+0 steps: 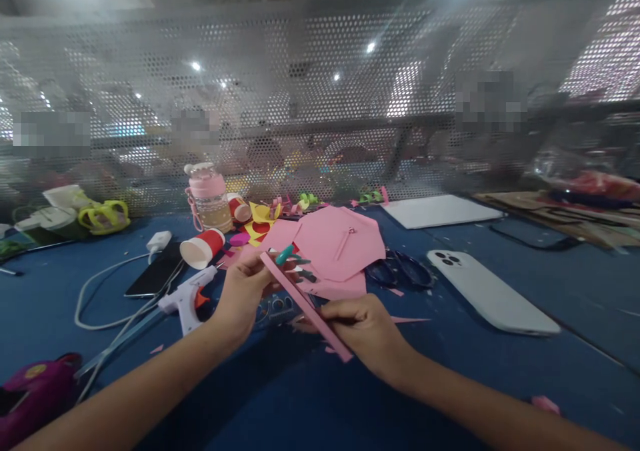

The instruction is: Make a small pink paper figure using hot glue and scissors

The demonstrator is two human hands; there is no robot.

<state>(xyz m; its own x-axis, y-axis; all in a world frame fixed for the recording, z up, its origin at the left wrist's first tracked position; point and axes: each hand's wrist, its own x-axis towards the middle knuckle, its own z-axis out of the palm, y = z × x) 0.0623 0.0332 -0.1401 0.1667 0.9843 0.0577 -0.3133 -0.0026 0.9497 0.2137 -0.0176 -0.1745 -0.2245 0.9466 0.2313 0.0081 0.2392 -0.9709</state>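
Pink strip (305,304) — left hand (242,296) clamped near far end, right hand (364,334) past middle; uneven twisting might crease it.

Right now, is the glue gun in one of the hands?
No, the glue gun lies on the blue table, while the left hand and right hand hold a pink strip.
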